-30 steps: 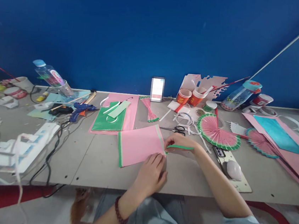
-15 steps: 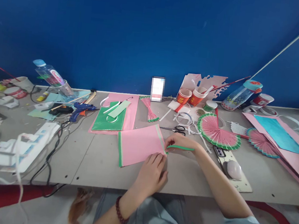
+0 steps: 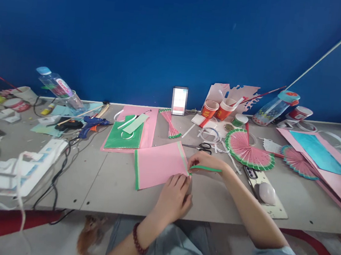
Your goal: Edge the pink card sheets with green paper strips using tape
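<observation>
A pink sheet of paper lies on the table, with a green strip along its left edge and a pale green band along its right edge. My left hand rests on the sheet's near right corner, fingers laid over it. At the right edge, my right hand has its fingertips pinched on the end of a narrow green paper strip. The strip's free part stretches right, beneath my wrist. Scissors lie just beyond that hand.
Pink and green sheets lie behind left, near a blue glue gun. A pleated watermelon fan and a phone with a mouse are at right. A power strip trails cords at left. An orange cat is below the table.
Both hands, the sheet and the green strip stay almost in place. Below the table, the cat has shifted slightly.
</observation>
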A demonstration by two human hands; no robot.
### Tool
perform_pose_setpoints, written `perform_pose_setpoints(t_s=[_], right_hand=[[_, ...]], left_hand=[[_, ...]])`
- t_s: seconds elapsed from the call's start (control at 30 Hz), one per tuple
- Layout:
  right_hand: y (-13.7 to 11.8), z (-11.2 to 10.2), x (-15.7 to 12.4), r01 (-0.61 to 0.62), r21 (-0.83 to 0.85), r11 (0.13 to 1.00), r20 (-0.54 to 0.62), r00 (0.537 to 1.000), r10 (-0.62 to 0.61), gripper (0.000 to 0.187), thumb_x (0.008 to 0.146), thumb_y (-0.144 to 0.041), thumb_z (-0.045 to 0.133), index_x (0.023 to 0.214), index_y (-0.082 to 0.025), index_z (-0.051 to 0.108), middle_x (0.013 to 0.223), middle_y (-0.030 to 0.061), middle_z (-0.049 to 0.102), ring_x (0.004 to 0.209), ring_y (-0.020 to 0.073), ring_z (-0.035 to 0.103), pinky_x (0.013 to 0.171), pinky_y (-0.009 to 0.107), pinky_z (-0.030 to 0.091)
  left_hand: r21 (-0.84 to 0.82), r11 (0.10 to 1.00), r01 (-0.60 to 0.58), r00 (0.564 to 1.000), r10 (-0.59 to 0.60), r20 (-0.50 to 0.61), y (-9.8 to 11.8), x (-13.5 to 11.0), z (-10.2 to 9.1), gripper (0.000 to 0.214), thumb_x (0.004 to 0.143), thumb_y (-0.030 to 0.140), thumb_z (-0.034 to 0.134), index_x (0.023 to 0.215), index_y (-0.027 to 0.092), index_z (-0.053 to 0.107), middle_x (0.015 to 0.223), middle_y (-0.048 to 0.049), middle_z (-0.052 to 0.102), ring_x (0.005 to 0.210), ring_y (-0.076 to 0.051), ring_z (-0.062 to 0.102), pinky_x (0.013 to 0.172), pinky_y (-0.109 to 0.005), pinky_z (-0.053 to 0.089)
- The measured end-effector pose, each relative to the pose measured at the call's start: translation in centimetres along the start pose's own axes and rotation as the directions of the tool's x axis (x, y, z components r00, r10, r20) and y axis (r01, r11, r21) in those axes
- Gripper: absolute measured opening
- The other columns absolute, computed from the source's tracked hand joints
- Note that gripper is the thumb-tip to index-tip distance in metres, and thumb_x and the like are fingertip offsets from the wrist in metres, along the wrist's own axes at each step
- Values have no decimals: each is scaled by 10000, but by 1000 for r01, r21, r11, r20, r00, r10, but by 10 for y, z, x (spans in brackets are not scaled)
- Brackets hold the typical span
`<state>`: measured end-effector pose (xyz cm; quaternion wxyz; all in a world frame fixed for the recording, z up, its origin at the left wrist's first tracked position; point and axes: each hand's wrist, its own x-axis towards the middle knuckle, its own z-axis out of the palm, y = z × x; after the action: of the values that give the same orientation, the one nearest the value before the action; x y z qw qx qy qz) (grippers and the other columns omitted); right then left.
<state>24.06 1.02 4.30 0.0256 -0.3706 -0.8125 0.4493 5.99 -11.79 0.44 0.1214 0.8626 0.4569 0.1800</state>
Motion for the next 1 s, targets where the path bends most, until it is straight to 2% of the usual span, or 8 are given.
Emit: perform_pose_setpoints(t_s=[0.6,0.83,1.0], right_hand=[[2,0,0,25,-9,1000,-1,1000,-25,198,706,-293,605,759,-148,729,683,31,694,630,150,600,577,215,413],[2,1,-1,4,-9,1000,-19,1000,-4,196,701,-290,606,752,-147,730,673,29,690,624,148,592,574,217,409],[2,2,-1,34,-9,999,-17,999,-34,193,693,-281,612,766,-146,729,688,26,694,630,142,586,578,215,404]], left_hand=[[12,1000,8,1000,-8,8,2,1,0,510,835,282,471,1321,159,384,1156,-114,525,1103,-267,447,952,-430,372],[24,1000,10,999,-10,33,2,2,-1,513,837,279,472,1322,130,395,1179,-113,518,1109,-272,430,974,-428,353],[32,999,16,999,-17,30,3,2,-1,519,828,277,487,1318,128,400,1160,-112,526,1096,-264,435,969,-422,359]])
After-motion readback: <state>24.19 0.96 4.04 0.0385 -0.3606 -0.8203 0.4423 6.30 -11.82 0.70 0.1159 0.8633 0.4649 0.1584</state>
